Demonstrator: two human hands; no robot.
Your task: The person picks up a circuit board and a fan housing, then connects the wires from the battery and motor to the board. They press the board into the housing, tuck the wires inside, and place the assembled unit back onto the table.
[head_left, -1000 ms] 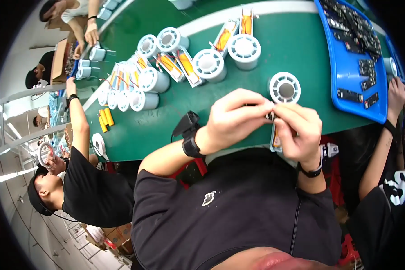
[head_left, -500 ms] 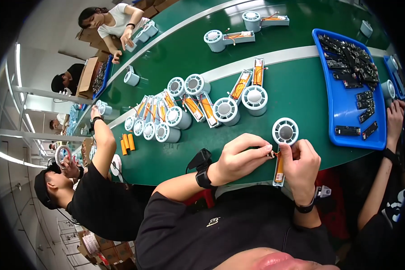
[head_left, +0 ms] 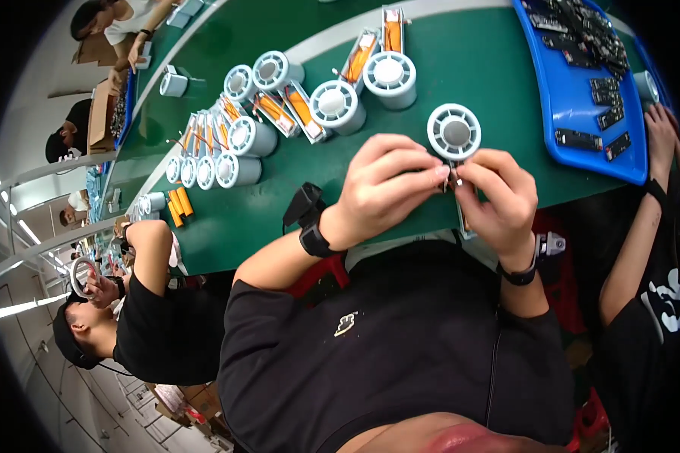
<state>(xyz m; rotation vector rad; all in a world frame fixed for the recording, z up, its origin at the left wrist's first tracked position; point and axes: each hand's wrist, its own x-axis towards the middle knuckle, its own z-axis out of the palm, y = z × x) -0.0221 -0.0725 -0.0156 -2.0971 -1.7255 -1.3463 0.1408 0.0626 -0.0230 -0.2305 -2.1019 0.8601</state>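
Note:
A pale blue fan unit [head_left: 454, 133] with a round grille and a grey centre stands in front of me. Its narrow open handle [head_left: 462, 219] points toward me, mostly covered by my right hand. Just below the round head, my left hand [head_left: 389, 189] is closed, thumb and forefinger pinching thin wires. Against it, my right hand [head_left: 502, 200] pinches a small white connector [head_left: 459, 182] on the wires. The fingertips almost meet, so the exact join is hidden. The orange battery seen earlier in the handle is now nearly all covered.
Several like fan units [head_left: 336, 106] with orange batteries lie left and ahead. Loose orange batteries [head_left: 180, 205] sit at far left. A blue tray [head_left: 582, 155] of black circuit boards stands at right. Co-workers sit on both sides; one's hand [head_left: 661, 140] is beside the tray.
My view has tilted and shifted, so the table's things sit higher in it. My right hand has moved from the handle's side to the wires, and its fingertips now meet my left hand's.

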